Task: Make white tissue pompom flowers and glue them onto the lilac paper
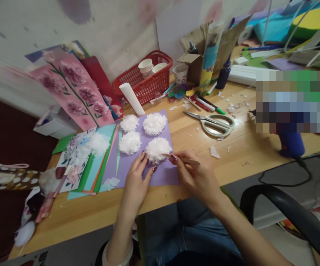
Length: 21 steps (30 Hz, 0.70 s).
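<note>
My right hand (197,177) grips a slim brown wooden craft stick (191,161), its tip against the near white tissue-paper flower (157,148). My left hand (136,171) lies on the purple paper (160,175) with thumb and fingers apart, the fingertips at that flower's lower left edge. Other white paper flowers stand on the same sheet: one behind (154,123), one to the left (130,142) and one at the back left (129,122). A loose scrap of white tissue (111,183) sits near the sheet's left corner.
Scissors (212,123) lie right of the sheet, among markers (208,103) and paper scraps. A red basket (145,79) with paper cups stands behind, beside a white roll (132,99). Coloured papers (98,173) spread at left, under a pink flower picture (73,88). A blue tool (291,142) is at right.
</note>
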Each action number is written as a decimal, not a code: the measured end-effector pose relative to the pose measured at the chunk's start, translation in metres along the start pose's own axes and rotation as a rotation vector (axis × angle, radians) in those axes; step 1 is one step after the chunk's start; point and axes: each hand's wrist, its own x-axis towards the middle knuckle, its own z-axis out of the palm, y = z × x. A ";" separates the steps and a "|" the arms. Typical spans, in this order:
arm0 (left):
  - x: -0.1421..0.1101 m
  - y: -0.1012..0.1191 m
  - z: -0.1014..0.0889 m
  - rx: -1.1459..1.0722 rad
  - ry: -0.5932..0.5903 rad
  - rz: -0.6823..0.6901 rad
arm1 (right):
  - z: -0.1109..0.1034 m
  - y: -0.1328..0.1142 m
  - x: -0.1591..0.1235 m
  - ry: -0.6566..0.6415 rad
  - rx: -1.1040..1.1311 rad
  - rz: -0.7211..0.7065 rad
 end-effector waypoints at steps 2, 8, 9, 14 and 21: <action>0.000 0.000 0.000 0.005 -0.002 0.000 | 0.002 0.000 -0.002 -0.034 -0.164 -0.120; 0.000 0.000 0.000 0.003 0.011 -0.005 | -0.003 0.001 -0.010 -0.110 -0.259 -0.211; -0.001 0.000 0.001 -0.001 0.013 -0.007 | -0.005 0.002 -0.011 -0.106 -0.220 -0.194; -0.001 -0.001 0.001 -0.003 0.013 -0.013 | -0.012 0.002 -0.016 -0.024 -0.153 -0.199; -0.001 0.000 0.000 -0.001 0.015 -0.012 | -0.020 -0.005 -0.019 0.065 -0.120 -0.186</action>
